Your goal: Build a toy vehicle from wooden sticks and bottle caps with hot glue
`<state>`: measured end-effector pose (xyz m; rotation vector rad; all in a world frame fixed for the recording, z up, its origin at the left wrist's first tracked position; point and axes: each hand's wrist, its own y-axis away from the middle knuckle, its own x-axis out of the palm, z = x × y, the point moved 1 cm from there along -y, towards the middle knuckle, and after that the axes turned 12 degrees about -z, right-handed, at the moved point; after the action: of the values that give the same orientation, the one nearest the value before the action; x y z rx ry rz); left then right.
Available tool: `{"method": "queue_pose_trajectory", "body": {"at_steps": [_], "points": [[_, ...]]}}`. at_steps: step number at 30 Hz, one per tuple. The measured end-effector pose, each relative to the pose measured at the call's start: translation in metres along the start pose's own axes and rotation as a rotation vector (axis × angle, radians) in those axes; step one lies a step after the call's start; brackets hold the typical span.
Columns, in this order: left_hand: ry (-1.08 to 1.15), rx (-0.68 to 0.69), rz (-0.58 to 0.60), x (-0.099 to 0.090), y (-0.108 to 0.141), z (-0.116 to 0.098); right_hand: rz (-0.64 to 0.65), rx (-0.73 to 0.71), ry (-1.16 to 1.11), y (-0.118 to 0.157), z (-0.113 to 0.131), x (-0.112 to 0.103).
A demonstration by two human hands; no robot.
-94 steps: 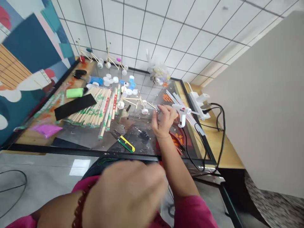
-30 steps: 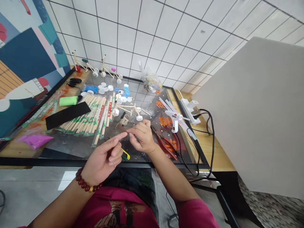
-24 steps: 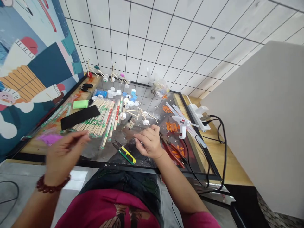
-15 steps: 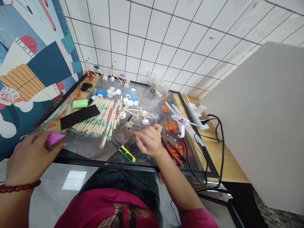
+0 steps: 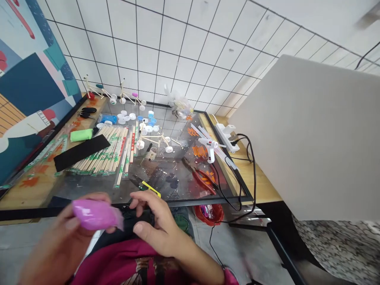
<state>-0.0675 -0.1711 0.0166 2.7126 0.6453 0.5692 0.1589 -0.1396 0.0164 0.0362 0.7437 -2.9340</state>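
My left hand (image 5: 71,229) grips a bright pink plastic-wrapped packet (image 5: 96,215) in front of the table's near edge. The packet looks soft, with a loose clear end pointing right. Facing that end is my right hand (image 5: 157,221), its fingers apart and curved, with nothing in it. Just beyond the right hand lie yellow-and-green thread snips (image 5: 151,189), partly covered by the fingers. A pair of red-handled pliers (image 5: 202,176) rests farther right on the glass.
Wrapped chopsticks (image 5: 101,156), a black strip (image 5: 81,153) and a green roll (image 5: 81,135) cover the left side. Behind are bottle caps (image 5: 123,117) and a stick model (image 5: 157,139). A white glue gun (image 5: 210,148) and power strip (image 5: 227,136) with black cables stand right.
My left hand has brought the pink packet from the table's left side to in front of me. My right hand has drawn back from the tabletop toward it. The view has turned right.
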Motion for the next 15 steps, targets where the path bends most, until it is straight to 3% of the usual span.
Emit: {"method": "queue_pose_trajectory", "body": {"at_steps": [3, 5, 9, 15], "points": [[0.005, -0.085, 0.052, 0.035, 0.001, 0.029, -0.103, 0.032, -0.052, 0.012, -0.011, 0.003], [0.004, -0.070, 0.041, 0.045, 0.003, 0.041, -0.171, 0.022, 0.003, 0.016, -0.015, -0.002], [-0.031, -0.089, 0.040, 0.044, 0.006, 0.058, -0.191, 0.065, 0.091, 0.025, -0.015, -0.016], [-0.173, -0.282, 0.087, 0.037, 0.012, 0.083, -0.123, 0.237, 0.052, 0.055, -0.021, -0.022]]}}
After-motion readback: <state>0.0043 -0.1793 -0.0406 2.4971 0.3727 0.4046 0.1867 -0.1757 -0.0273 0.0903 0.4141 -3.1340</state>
